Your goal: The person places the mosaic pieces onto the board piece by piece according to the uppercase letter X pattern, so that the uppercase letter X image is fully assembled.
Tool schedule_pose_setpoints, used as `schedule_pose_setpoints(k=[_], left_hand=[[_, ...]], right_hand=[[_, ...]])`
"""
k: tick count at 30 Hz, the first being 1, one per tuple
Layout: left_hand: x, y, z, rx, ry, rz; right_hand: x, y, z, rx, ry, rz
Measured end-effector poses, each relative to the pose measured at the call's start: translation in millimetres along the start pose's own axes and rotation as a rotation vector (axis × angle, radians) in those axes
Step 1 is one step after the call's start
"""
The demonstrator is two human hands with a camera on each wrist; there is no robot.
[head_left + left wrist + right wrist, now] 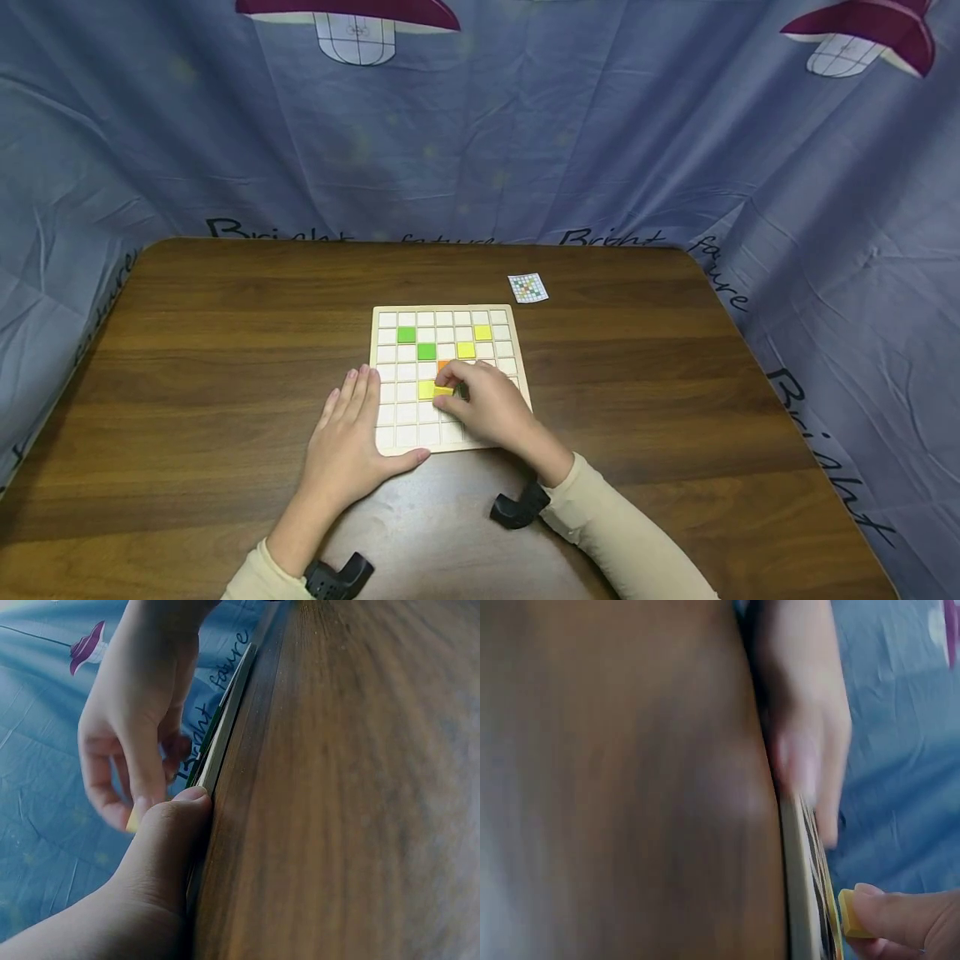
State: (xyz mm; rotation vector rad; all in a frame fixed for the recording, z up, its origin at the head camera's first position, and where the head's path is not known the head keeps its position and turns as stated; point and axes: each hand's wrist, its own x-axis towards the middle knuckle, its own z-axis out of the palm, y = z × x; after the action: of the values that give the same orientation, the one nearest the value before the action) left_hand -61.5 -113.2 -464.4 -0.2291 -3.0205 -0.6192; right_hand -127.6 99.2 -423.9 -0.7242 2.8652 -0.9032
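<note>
A square wooden grid board (407, 412) with white cells lies on the table. My right hand (487, 404) pinches a yellow tile (850, 915) between thumb and fingertips, tilted close over the lower middle of the grid. Directly left of it, another yellow tile (426, 390) sits in a cell. Something dark green (462, 390) shows under the right hand's curled fingers. Two green tiles (406, 334) step diagonally at upper left, and two yellow tiles (483, 332) at upper right. An orange tile (442, 365) is partly hidden by the right hand. My left hand (348, 450) rests along the board's left edge, fingers straight, thumb at the bottom corner.
A small card (528, 287) printed with a coloured grid lies behind the board, to the right. The brown wooden table (225, 333) reaches back to a blue curtain (450, 150) that hangs around its far side and flanks. Both wrists wear black cameras (517, 506).
</note>
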Motion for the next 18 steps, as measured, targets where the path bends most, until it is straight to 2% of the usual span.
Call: schedule_pose_setpoints(k=[10,18], left_hand=[[2.2,-0.6,0.8,-0.005,0.018,0.017],[2.4,-1.6,0.4,0.003,0.009,0.021]], right_hand=[[1.7,-27,26,-0.029,-0.044,-0.118],[2.2,-28,33,-0.127,-0.001,-0.161]])
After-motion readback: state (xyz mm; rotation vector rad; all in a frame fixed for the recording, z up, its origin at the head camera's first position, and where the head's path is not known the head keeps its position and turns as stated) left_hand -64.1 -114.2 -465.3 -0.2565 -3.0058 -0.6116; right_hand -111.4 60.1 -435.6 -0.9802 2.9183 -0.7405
